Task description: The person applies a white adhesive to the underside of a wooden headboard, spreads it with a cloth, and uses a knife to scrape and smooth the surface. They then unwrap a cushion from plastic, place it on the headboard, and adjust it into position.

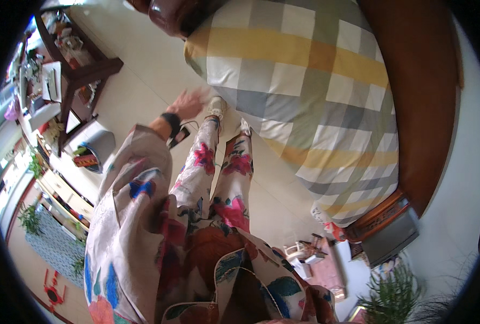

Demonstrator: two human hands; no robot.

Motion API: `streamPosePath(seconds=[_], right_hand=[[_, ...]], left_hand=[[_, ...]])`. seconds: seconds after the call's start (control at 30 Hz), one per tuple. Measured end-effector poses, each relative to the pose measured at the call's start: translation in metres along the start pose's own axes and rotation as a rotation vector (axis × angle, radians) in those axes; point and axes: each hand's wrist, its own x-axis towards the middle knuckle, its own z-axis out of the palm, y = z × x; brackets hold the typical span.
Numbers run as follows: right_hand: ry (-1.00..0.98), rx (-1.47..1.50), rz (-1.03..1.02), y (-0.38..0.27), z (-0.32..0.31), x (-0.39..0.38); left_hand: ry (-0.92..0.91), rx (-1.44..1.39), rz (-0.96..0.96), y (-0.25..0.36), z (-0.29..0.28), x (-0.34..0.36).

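Grey bin [100, 147] holds red-and-dark clutter, unclear.

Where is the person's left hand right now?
In the head view, the left hand, with a black wristband on its wrist, is stretched out left of centre above the pale floor, close to the checked grey, yellow and white bedcover.

Dark wooden table [91, 67] far left, cluttered; grey bin [97, 146] just beside it on pale floor [143, 65]. Potted plant [393, 291] near right. Small white object [299, 259], possibly stool, beside.
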Motion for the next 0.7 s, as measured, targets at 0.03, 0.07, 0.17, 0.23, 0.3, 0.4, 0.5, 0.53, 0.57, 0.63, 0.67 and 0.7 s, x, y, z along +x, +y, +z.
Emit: streamPosePath(seconds=[0.03,0.07,0.17,0.23,0.3,0.4,0.5,0.53,0.57,0.63,0.67,0.7], right_hand=[[-0.062,0.018,-0.158,0.03,0.002,0.001],[-0.15,-0.014,-0.176,0.054,0.007,0.002],[-0.14,0.024,-0.096,0.09,0.022,-0.012],[-0.172,0.123,-0.188,0.087,0.03,-0.026],[-0.205,0.162,-0.247,0.077,0.039,-0.036],[-0.19,0.163,-0.29,0.065,0.049,-0.03],[-0.259,0.234,-0.427,0.087,0.048,-0.009],[-0.304,0.285,-0.473,0.095,0.04,0.005],[-0.349,0.337,-0.514,0.109,0.034,0.018],[-0.321,0.384,-0.496,0.156,0.015,0.036],[-0.297,0.465,-0.505,0.181,0.002,0.043],[-0.268,0.567,-0.455,0.206,-0.014,0.052]], left_hand=[[-0.307,0.145,0.046,0.002,0.011,-0.022],[-0.281,-0.066,0.02,0.003,0.026,-0.052],[0.079,-0.671,-0.237,0.014,0.074,-0.122],[0.209,-0.754,-0.366,0.022,0.098,-0.159],[0.173,-0.658,-0.363,0.025,0.109,-0.185],[0.091,-0.543,-0.408,0.034,0.113,-0.199],[0.141,-0.707,-0.362,0.049,0.104,-0.197],[0.173,-0.776,-0.312,0.061,0.101,-0.192],[0.208,-0.87,-0.38,0.074,0.099,-0.19],[0.161,-1.036,-0.293,0.113,0.094,-0.186],[0.133,-1.125,-0.311,0.133,0.088,-0.181],[0.206,-1.042,-0.341,0.167,0.095,-0.178]])
